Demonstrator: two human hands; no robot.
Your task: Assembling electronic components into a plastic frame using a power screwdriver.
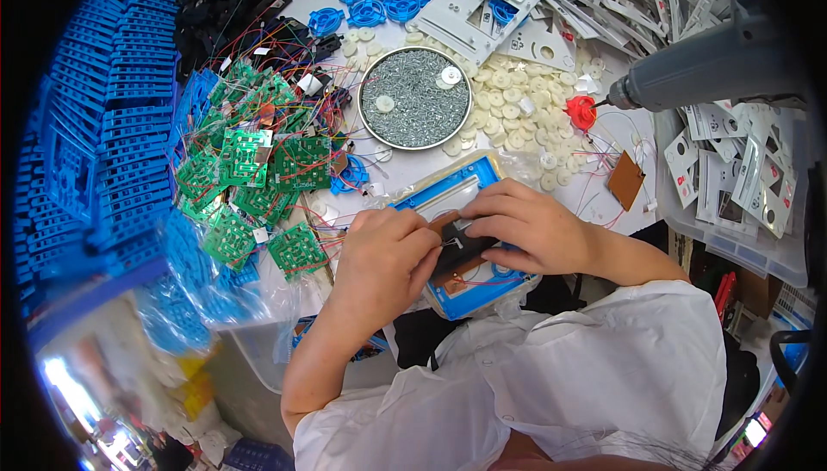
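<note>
A blue plastic housing [459,306] lies on a clear plastic bag in front of me. Inside it are a black plastic part [469,254], brown board and thin red wires. My left hand [385,257] is closed at the black part's left side, its fingertips bent together; whatever they pinch is hidden. From the right, my right hand [538,228] grips the black part with curled fingers, thumb at its near side. A small white piece [454,243] shows on the black part between the hands.
Green circuit boards [250,157] with wires are heaped left. A round tin of screws [413,118] stands beyond the housing, beside pale plastic discs [512,96]. A grey power screwdriver [715,62] reaches in from the right. Blue frames [129,161] are stacked far left.
</note>
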